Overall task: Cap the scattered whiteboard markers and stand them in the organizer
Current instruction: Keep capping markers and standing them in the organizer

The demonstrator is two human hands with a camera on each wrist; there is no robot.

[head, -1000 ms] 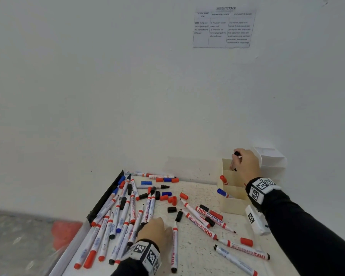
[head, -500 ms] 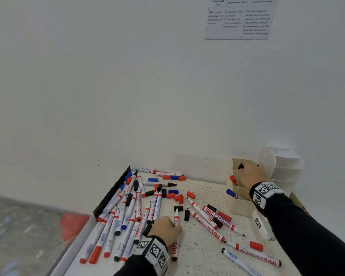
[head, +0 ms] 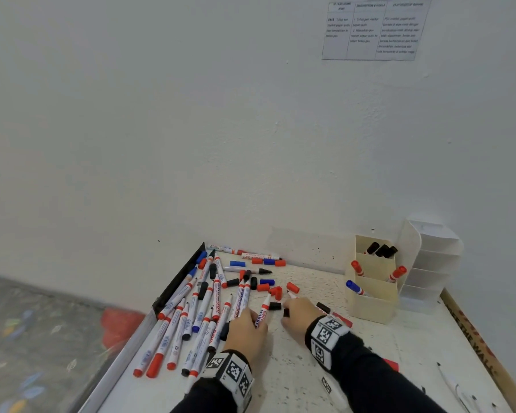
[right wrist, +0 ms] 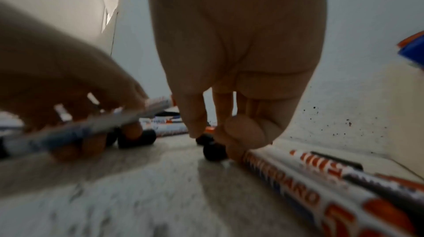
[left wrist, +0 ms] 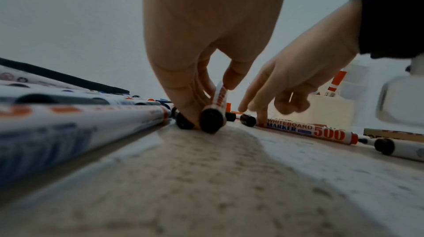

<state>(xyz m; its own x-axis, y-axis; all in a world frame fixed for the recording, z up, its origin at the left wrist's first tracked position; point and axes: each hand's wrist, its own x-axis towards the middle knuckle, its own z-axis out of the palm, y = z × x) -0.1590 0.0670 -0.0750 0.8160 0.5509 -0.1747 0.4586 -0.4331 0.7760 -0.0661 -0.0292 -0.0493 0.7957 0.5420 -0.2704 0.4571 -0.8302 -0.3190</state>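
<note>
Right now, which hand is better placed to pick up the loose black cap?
Right. The right hand already has fingertips at the black cap, while the left hand grips a marker.

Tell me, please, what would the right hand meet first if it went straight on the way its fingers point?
Probably the black cap lying on the table: the right hand points down and forward with its fingertips right at it, perhaps touching. Blur hides any contact.

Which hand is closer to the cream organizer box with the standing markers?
The right hand. It is on the tabletop just beside the cream organizer box, touching a loose black cap. The left hand is farther away, holding a marker.
</note>
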